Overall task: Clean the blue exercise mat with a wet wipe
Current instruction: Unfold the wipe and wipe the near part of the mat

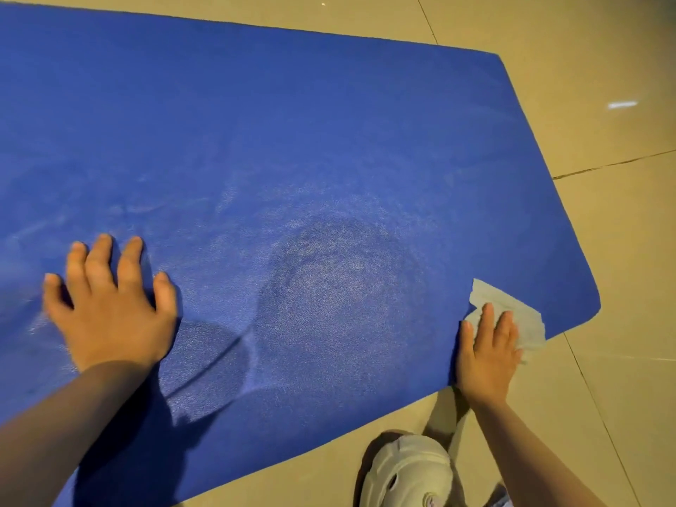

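i see the mat (pixel 292 140) spread flat on the tiled floor (pixel 603 232), filling most of my view, its near right corner rounded and lying close to the right hand. my left hand (pixel 109 305) lies flat on the mat near its front edge, fingers straight and fanned apart, palm down, holding nothing. my right hand (pixel 488 354) is well apart from it, over at the mat's front right edge, fingers straight and pressing down on the wipe (pixel 512 312). the wipe is crumpled and pale, lying partly under those fingers, partly sticking out beyond them toward the corner, with a bit of it over the mat's edge on the floor. between the two hands the mat shows a duller, smeared round patch. a white shoe (pixel 406 470) sits on the floor just below the right arm.
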The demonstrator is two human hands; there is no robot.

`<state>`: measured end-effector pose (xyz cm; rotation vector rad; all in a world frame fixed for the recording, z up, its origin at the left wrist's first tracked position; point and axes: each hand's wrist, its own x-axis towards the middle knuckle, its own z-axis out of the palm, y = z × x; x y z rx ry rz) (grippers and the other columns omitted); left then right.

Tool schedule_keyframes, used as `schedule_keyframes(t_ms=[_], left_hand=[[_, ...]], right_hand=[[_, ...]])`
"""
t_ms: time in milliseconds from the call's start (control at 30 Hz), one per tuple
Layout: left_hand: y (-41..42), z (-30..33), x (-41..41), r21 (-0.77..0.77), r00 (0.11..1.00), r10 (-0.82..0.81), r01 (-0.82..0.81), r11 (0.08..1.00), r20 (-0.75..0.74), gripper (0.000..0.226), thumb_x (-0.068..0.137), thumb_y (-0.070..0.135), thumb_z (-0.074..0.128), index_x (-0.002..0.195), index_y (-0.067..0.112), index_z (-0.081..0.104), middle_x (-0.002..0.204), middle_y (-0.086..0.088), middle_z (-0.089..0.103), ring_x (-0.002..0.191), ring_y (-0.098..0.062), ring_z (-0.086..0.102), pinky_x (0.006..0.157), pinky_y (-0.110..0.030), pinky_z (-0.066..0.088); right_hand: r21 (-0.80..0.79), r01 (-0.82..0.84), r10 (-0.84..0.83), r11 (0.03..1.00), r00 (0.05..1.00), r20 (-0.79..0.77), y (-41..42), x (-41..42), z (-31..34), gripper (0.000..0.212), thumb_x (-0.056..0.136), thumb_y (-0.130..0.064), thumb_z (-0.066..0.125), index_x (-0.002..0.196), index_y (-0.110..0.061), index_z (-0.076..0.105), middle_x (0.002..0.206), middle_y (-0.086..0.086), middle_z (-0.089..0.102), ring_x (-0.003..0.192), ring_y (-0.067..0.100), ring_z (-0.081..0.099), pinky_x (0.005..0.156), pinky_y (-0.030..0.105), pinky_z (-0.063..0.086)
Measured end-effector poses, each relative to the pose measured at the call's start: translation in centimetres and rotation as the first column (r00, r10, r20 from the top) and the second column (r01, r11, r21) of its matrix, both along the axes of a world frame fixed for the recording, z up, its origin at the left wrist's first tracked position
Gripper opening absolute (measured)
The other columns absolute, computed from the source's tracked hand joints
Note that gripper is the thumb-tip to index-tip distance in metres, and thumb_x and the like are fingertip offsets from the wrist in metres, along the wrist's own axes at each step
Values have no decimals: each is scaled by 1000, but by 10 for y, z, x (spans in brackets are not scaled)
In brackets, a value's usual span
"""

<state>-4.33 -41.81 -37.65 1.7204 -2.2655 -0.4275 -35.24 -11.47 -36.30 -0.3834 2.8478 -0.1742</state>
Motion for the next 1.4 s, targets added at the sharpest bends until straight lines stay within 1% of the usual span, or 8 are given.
schedule_keyframes(t_ms=[167, 300, 400, 633, 800, 967, 1167, 1400], left_hand=[[-1, -1, 0, 3, 999, -5, 5, 1000, 37, 62, 91, 43, 34, 143, 11, 47, 153, -17, 34, 147, -33, 16, 114, -64, 15], [0, -2, 1, -27, 1000, -5, 6, 1000, 27, 63, 91, 44, 33, 141, 8, 49, 151, -19, 37, 145, -37, 20, 111, -67, 20], [-2, -7, 3, -57, 999, -37, 37, 998, 2, 65, 92, 45, 33, 139, 4, 50, 148, -23, 37, 141, -43, 22, 108, -71, 24], [-5, -10, 1, -92, 999, -36, 36, 995, -5, 62, 91, 42, 34, 136, 2, 51, 144, -27, 39, 137, -49, 27, 109, -71, 24], [-6, -16, 5, -85, 999, -30, 29, 996, -11, 62, 90, 42, 35, 136, 3, 52, 144, -26, 39, 139, -47, 25, 109, -71, 24], [-1, -8, 1, -66, 1000, -16, 16, 998, 8, 62, 90, 42, 34, 136, 5, 51, 146, -24, 39, 141, -44, 24, 110, -70, 22], [0, -6, 1, -43, 999, -3, 4, 999, 41, 66, 91, 46, 28, 141, 10, 52, 150, -19, 41, 145, -35, 24, 114, -58, 12], [17, 18, 46, 100, 988, -140, 146, 984, -57, 62, 92, 46, 34, 128, 3, 62, 137, -20, 56, 124, -42, 53, 100, -56, 42]], right_hand=[[29, -294, 294, 955, 956, 11, -70, 31, 2, 72, 90, -67, 3, 151, -30, -4, 163, 1, -10, 151, 27, -10, 118, 51, -9], [-129, -763, 772, 633, 635, 33, -157, 80, 0, 71, 92, -70, 1, 154, -36, 12, 163, -7, -1, 151, 21, -6, 116, 49, -15], [-168, -839, 851, 518, 525, -3, -210, 59, -1, 63, 96, -62, 8, 152, -40, 25, 164, -9, 11, 151, 18, 3, 117, 50, -11], [65, -257, 255, 964, 966, 37, -213, -118, 0, 58, 103, -54, 20, 156, -38, 2, 165, 3, -8, 151, 23, -7, 117, 58, -5], [26, 48, -48, 999, 999, -8, -173, -124, 7, 62, 103, -52, 20, 158, -28, 5, 165, 6, -4, 151, 26, -3, 118, 54, -4], [32, -99, 100, 995, 994, -49, -206, -47, -4, 58, 105, -47, 20, 157, -27, 5, 165, 7, -4, 151, 29, -4, 118, 57, -3], [-93, -682, 661, 725, 728, -183, -230, 142, -19, 57, 97, -46, 30, 147, -22, 45, 154, 14, 38, 141, 37, 35, 111, 61, 10], [-86, -924, 909, 373, 383, -167, -194, 195, -17, 55, 97, -49, 32, 145, -27, 48, 154, 8, 38, 143, 32, 35, 110, 59, 18]])
